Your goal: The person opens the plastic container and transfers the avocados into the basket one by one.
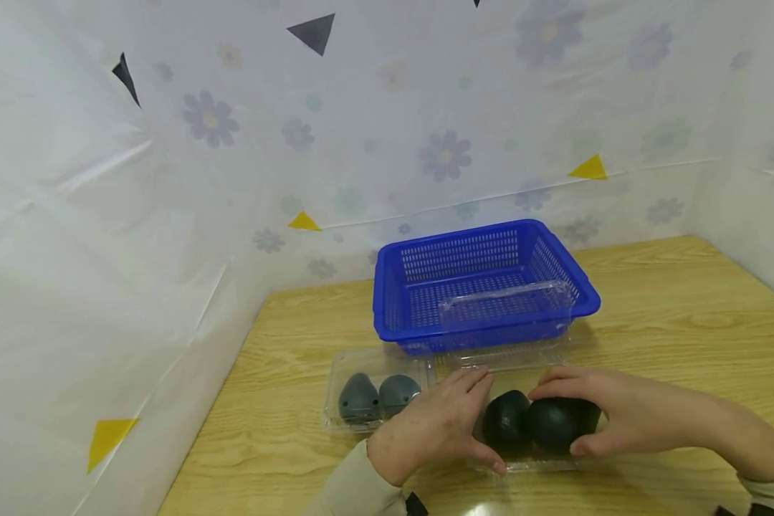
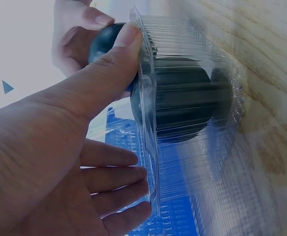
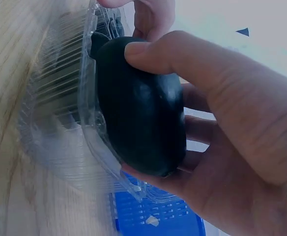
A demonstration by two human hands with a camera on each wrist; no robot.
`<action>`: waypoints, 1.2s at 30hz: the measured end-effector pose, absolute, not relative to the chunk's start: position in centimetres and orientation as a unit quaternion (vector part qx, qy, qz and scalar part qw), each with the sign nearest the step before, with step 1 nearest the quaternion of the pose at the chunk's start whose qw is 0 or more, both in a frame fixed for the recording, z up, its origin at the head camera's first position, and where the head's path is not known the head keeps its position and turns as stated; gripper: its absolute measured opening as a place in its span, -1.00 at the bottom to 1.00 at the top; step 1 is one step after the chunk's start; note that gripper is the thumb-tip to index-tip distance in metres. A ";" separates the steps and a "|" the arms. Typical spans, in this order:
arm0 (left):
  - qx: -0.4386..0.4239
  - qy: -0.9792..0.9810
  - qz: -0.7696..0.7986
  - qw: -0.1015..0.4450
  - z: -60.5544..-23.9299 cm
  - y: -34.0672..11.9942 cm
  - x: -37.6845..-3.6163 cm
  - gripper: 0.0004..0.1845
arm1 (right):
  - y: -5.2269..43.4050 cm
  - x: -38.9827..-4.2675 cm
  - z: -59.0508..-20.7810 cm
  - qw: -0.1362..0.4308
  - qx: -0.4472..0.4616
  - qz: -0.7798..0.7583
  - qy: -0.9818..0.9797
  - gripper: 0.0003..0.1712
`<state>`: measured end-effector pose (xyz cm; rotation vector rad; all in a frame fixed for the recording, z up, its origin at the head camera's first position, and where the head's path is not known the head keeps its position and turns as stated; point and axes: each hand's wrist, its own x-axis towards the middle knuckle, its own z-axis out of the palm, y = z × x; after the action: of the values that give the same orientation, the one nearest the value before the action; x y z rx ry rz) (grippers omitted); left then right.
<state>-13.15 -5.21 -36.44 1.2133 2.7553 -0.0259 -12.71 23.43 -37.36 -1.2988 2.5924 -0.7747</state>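
Note:
My right hand (image 1: 632,408) grips a dark green, smooth avocado (image 3: 138,113), thumb on one side and fingers curled round the other. It sits at the rim of an open clear plastic clamshell box (image 1: 522,462), partly above it. Another avocado (image 1: 507,421) rests inside, beside the held one; its lower part shows through the ribbed wall in the left wrist view. My left hand (image 1: 435,423) spans the left end of this box. Its thumb lies on the near rim, and its fairly straight fingers (image 2: 116,179) touch the far rim.
A blue plastic basket (image 1: 390,301) stands behind the box, whose raised clear lid (image 1: 506,308) stands in front of it. Left of my left hand sits a second clear box (image 1: 335,401) holding two dark avocados (image 1: 359,396). A flower-patterned sheet (image 1: 374,143) encloses the wooden table (image 1: 264,444).

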 end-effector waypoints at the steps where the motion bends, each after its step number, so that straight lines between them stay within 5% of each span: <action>1: 0.401 0.914 -0.011 0.066 -36.4 -5.2 -13.1 0.19 | 23.5 -12.7 -37.3 0.066 -0.429 -0.255 0.864 -0.36; 36: 0.402 0.914 -0.007 0.046 -36.9 -5.3 -13.1 0.20 | 23.3 -13.7 -32.1 -0.167 -0.390 -0.305 0.853 -0.19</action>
<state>-13.09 -5.31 -36.86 1.2280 2.7907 -0.0211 -13.70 23.33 -32.11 -1.3749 3.0067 -1.0748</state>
